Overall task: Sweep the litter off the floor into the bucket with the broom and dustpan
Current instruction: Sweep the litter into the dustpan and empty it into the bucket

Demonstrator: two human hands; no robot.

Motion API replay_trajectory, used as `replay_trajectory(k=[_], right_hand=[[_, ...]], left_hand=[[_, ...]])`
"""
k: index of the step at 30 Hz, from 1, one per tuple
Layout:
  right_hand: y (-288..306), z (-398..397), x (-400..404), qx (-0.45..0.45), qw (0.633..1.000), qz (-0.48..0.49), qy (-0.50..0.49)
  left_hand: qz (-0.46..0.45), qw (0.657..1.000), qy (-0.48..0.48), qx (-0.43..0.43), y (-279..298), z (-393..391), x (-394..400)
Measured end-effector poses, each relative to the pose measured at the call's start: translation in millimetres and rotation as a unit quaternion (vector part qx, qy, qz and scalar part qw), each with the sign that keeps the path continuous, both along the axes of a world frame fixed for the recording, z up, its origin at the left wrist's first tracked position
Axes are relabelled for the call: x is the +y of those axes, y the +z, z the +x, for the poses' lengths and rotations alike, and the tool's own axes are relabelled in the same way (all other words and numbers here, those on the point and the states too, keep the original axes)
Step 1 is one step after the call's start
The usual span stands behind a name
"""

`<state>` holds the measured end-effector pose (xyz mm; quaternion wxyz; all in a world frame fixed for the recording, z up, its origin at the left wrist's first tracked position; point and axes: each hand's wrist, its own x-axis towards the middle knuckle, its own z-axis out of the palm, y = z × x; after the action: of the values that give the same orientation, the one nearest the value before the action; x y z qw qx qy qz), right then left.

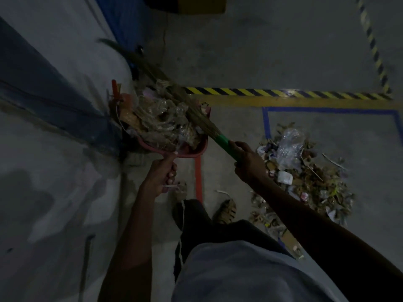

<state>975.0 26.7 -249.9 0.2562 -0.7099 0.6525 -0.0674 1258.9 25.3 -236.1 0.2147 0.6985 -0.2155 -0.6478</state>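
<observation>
Broom [192,110] bristles beyond right hand [248,162] grip, over dustpan [196,149]

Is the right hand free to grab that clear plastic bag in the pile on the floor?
Probably not yet. The right hand grips the broom, so it is busy. The clear plastic bag lies uncovered on top of the litter pile, just beyond that hand.

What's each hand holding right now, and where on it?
Left hand grips the red dustpan by its handle. Right hand grips the broom by its green handle, just behind the bristles.
</observation>
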Motion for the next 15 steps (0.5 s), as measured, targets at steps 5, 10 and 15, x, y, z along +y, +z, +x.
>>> replay_trajectory(k=[5, 10, 15], right_hand=[[-31, 30, -75, 0.025, 0.999, 0.032, 0.002], [-64, 63, -142, 0.028, 0.996, 0.072, -0.034], [-98, 87, -198, 0.048, 0.991, 0.114, -0.048]], left_hand=[[0.056, 0.998, -0.02, -0.002, -47, 27, -76], [0.122, 0.991, -0.052, 0.004, -98, 52, -159], [0.182, 0.982, -0.051, 0.015, -152, 68, -221]])
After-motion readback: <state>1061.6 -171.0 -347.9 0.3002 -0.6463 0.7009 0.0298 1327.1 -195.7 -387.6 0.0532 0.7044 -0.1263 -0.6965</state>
